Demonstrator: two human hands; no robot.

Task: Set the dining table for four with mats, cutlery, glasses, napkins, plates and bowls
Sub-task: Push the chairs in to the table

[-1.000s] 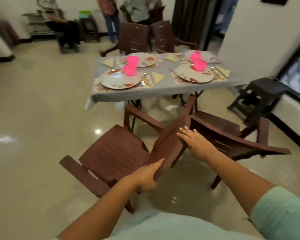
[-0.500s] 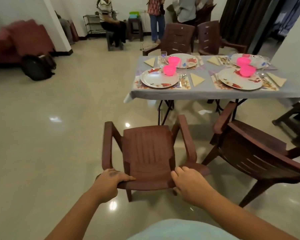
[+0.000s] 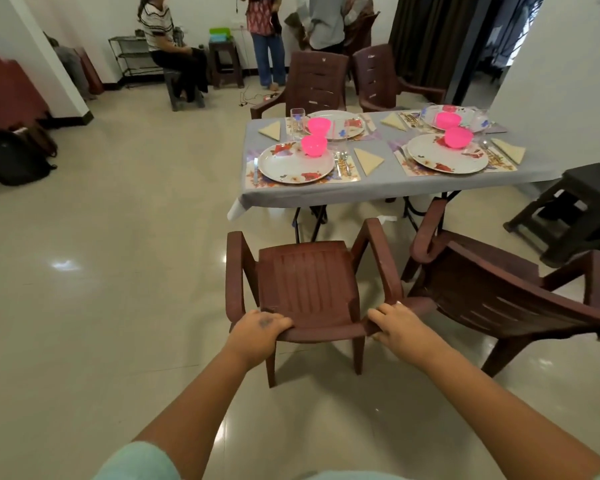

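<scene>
Gripping brown chair (image 3: pixel 307 289) with left hand (image 3: pixel 257 332), right hand (image 3: pixel 397 325), before laid table (image 3: pixel 378 187), tiled floor (image 3: pixel 118 271).

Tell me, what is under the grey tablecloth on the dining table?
Below the grey tablecloth dark folding legs show, with a white corner hanging at its left end. The tabletop itself is covered, so its material cannot be seen.
</scene>
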